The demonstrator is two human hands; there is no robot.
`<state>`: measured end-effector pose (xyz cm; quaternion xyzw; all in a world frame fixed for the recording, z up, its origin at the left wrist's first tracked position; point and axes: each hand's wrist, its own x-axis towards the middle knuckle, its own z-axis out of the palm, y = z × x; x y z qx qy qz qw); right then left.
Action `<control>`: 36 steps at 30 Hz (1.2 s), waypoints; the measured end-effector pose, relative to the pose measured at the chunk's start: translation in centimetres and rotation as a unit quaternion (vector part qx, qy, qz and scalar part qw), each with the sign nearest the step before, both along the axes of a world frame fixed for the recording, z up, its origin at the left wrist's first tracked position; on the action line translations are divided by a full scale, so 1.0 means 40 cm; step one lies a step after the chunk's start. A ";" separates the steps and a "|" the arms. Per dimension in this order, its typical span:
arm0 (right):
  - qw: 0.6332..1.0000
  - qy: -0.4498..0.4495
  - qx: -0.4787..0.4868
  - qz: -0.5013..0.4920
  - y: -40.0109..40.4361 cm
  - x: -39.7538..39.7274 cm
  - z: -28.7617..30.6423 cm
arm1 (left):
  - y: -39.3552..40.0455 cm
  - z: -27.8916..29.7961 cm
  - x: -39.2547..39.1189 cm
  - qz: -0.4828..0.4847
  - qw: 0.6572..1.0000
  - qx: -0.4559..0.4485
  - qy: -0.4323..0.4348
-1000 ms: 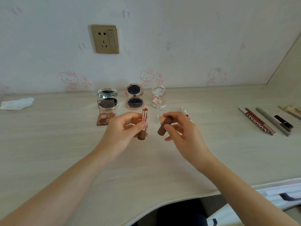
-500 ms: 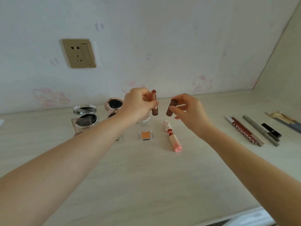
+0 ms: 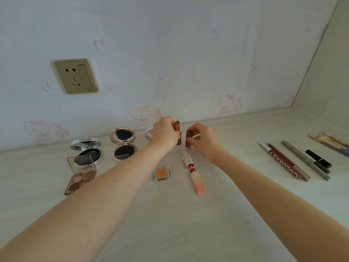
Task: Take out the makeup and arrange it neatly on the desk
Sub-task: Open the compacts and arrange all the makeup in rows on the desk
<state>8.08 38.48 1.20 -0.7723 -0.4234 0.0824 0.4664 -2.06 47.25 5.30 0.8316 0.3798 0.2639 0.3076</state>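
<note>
Head view: both hands at the far middle of the desk, each holding one lipstick part.

Left hand gripped the upright lipstick; right hand pinched its brown cap just right of it, the two parts slightly apart. Nearer lay a pink lip-gloss tube and an orange pan; open compacts sat left, pencils well right.

Pale wood-grain desk: open compacts and eyeshadow palette far left, orange pan and pink lip-gloss tube centre, pencils far right.
</note>
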 end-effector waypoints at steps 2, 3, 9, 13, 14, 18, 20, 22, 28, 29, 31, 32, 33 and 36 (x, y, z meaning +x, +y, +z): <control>1.000 -0.003 -0.001 0.001 0.002 0.006 -0.004 | 0.005 -0.006 0.003 0.009 1.000 0.007 0.003; 1.000 -0.002 -0.001 0.001 0.004 0.008 -0.006 | 0.008 -0.010 0.005 0.013 1.000 0.008 0.004; 1.000 -0.004 -0.023 -0.004 0.019 0.014 -0.021 | 0.019 -0.036 0.014 0.019 1.000 -0.006 0.024; 0.999 -0.022 -0.043 -0.004 0.033 0.024 -0.022 | 0.023 -0.045 0.020 0.013 1.000 -0.015 0.014; 0.999 -0.022 -0.044 -0.006 0.036 0.027 -0.022 | 0.023 -0.044 0.021 0.009 1.000 -0.013 0.013; 0.998 -0.027 -0.053 -0.009 0.051 0.033 -0.022 | 0.026 -0.043 0.026 -0.002 1.000 0.002 0.021; 0.998 -0.029 -0.056 -0.009 0.057 0.036 -0.025 | 0.026 -0.044 0.029 0.000 1.000 0.010 0.020; 0.998 -0.031 -0.058 -0.010 0.059 0.038 -0.027 | 0.025 -0.044 0.032 0.002 1.000 0.017 0.018; 0.996 -0.047 -0.071 -0.015 0.060 0.039 -0.022 | 0.024 -0.042 0.038 0.014 0.999 0.026 0.021; 0.996 -0.049 -0.072 -0.015 0.060 0.038 -0.022 | 0.024 -0.043 0.039 0.015 0.999 0.027 0.022; 0.996 -0.053 -0.072 -0.015 0.060 0.036 -0.024 | 0.024 -0.043 0.039 0.015 0.999 0.027 0.024; 0.996 -0.048 -0.069 -0.015 0.058 0.036 -0.026 | 0.024 -0.043 0.037 0.017 0.999 0.025 0.025; 0.997 -0.040 -0.064 -0.015 0.056 0.036 -0.027 | 0.024 -0.043 0.035 0.020 0.999 0.022 0.027; 0.998 -0.020 -0.049 -0.020 0.040 0.034 -0.028 | 0.023 -0.041 0.023 0.033 0.998 0.027 0.035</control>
